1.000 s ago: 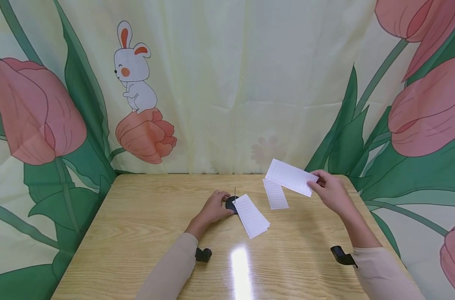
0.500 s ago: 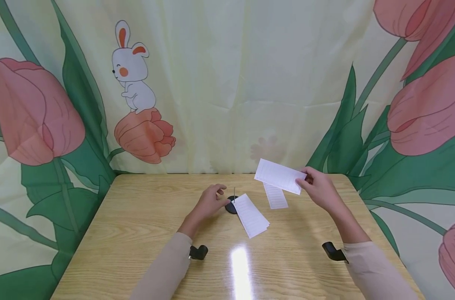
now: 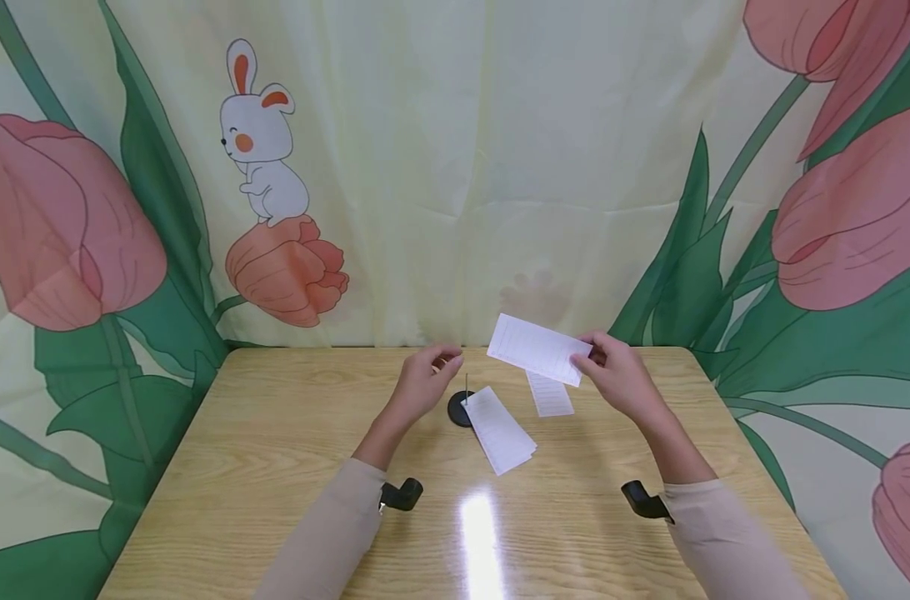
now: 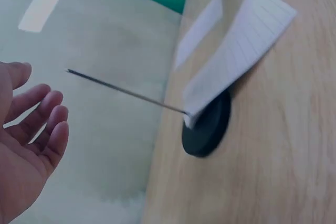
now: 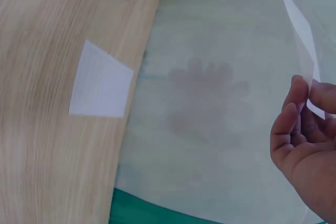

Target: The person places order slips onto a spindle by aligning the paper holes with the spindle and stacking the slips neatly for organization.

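My right hand (image 3: 617, 377) pinches a lined white paper slip (image 3: 537, 347) by its right end, raised above the table. In the right wrist view that slip (image 5: 300, 27) appears nearly edge-on between thumb and fingers. A receipt spike stands mid-table, with a round black base (image 3: 457, 410) and a thin upright metal rod (image 4: 126, 92). Several stacked slips (image 3: 500, 433) sit on the rod near the base and slant toward the front right. My left hand (image 3: 423, 382) hovers beside and above the spike, fingers loosely bent, holding nothing; the left wrist view shows it apart from the rod tip.
One loose lined slip (image 3: 551, 396) lies flat behind the stack, partly covered in the head view by the held slip. The wooden table (image 3: 290, 467) ends at a curtain (image 3: 425, 208) printed with tulips and a rabbit.
My left hand has let go of the spike's base and risen away from it. My right hand has carried its slip leftward, closer to the spike. The stacked slips stay put.
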A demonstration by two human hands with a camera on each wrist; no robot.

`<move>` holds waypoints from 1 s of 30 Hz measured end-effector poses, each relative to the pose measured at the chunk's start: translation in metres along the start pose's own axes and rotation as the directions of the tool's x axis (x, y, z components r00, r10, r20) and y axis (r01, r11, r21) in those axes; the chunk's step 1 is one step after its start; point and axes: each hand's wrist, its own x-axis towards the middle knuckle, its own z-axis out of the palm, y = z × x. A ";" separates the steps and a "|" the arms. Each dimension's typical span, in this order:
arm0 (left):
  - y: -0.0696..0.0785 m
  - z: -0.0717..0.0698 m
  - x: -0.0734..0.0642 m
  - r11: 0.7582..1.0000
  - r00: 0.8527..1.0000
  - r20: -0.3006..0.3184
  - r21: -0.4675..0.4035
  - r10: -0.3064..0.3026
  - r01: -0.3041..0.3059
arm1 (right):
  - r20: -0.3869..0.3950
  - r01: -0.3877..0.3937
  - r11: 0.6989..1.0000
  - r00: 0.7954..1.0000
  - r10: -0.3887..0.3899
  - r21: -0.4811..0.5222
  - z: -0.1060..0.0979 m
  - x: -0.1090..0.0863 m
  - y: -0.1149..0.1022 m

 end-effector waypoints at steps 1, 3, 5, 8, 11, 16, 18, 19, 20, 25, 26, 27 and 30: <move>0.004 0.000 0.001 1.000 1.000 -0.007 -0.008 0.006 -0.006 | -0.001 0.000 1.000 1.000 0.000 0.009 0.002 0.000 0.000; 0.010 0.000 0.002 1.000 1.000 -0.017 -0.024 0.018 -0.018 | -0.002 -0.001 0.999 1.000 0.001 0.032 0.007 0.000 -0.001; 0.016 0.000 0.004 0.999 1.000 -0.024 -0.047 0.019 -0.020 | 0.001 -0.007 0.998 1.000 0.007 0.059 0.011 0.000 -0.003; 0.022 0.000 0.005 0.997 1.000 -0.029 -0.075 0.010 -0.013 | 0.004 -0.015 0.996 1.000 0.015 0.091 0.018 0.000 -0.005; 0.026 0.000 0.005 0.995 1.000 -0.029 -0.096 -0.012 0.009 | 0.006 -0.014 0.994 1.000 0.013 0.112 0.023 0.000 -0.007; 0.028 0.001 0.005 0.992 0.998 -0.029 -0.118 -0.055 0.051 | 0.009 -0.030 0.990 1.000 0.029 0.135 0.028 -0.001 -0.005; 0.028 0.002 0.006 0.991 0.998 -0.031 -0.121 -0.063 0.059 | 0.014 -0.039 0.989 0.999 0.038 0.145 0.031 -0.002 -0.003; 0.028 0.003 0.006 0.991 0.997 -0.033 -0.122 -0.063 0.059 | 0.017 -0.039 0.988 0.999 0.037 0.150 0.032 -0.002 -0.002; 0.027 0.004 0.006 0.991 0.998 -0.038 -0.121 -0.058 0.053 | 0.017 -0.038 0.987 0.999 0.036 0.157 0.033 -0.002 -0.002; 0.024 0.004 0.006 0.993 0.996 -0.076 -0.108 -0.049 0.040 | 0.025 -0.047 0.982 0.999 0.043 0.185 0.040 -0.003 0.001; 0.024 0.004 0.006 0.993 0.995 -0.080 -0.106 -0.052 0.043 | 0.026 -0.051 0.980 0.999 0.047 0.191 0.042 -0.003 0.001; 0.024 0.004 0.006 0.993 0.995 -0.080 -0.104 -0.058 0.049 | 0.028 -0.055 0.980 0.998 0.051 0.193 0.043 -0.003 0.002; 0.025 0.003 0.006 0.993 0.995 -0.072 -0.096 -0.070 0.063 | 0.035 -0.065 0.978 0.998 0.059 0.201 0.047 -0.004 0.003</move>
